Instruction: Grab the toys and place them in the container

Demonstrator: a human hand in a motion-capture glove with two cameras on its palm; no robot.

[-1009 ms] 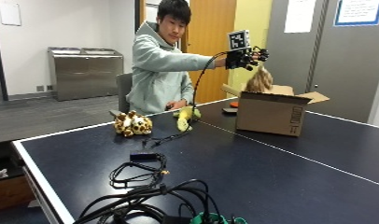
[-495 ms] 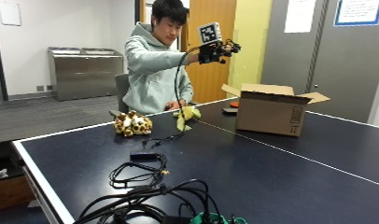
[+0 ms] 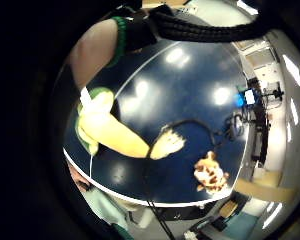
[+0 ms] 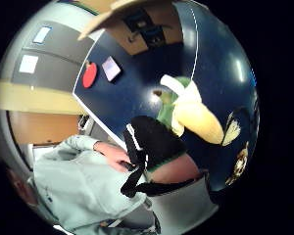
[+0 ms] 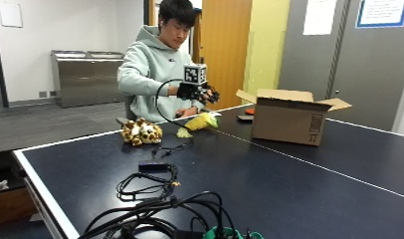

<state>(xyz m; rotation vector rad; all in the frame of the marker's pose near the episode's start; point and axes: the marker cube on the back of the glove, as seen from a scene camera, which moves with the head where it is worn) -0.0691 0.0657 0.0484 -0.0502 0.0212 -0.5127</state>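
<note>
Hands first: the gloved right hand [image 5: 197, 92] hangs in the air above the yellow toy [image 5: 201, 121], fingers spread loosely downward and holding nothing, clear of the toy. Its bare left hand [image 4: 113, 155] rests at the near edge of the tabletop [image 5: 308, 189], close to the person's body, also holding nothing that I can see.

That yellow toy, with green at one end, lies on the tabletop directly under the raised hand. From the palm it shows lying lengthwise on the dark blue surface [image 3: 110, 131], its pale foot end toward the spotted toy [image 3: 210, 175]. In the outside view the spotted toy [image 5: 142, 132] sits on the tabletop beside the yellow one, on the side away from the box, the two apart.

An open cardboard box [image 5: 285, 121] stands on the tabletop on the other side of the yellow toy, flaps up; I can't see what is inside it. Behind it lie a red paddle [image 4: 89, 75] and a small flat card [image 4: 111, 68], near the table's far edge.

Nearer the camera, a black cable [image 5: 155, 177] lies in loops on the tabletop, with a thicker bundle of cables [image 5: 162, 219] at the near edge. A white line [image 5: 308, 164] runs across the blue surface.
</note>
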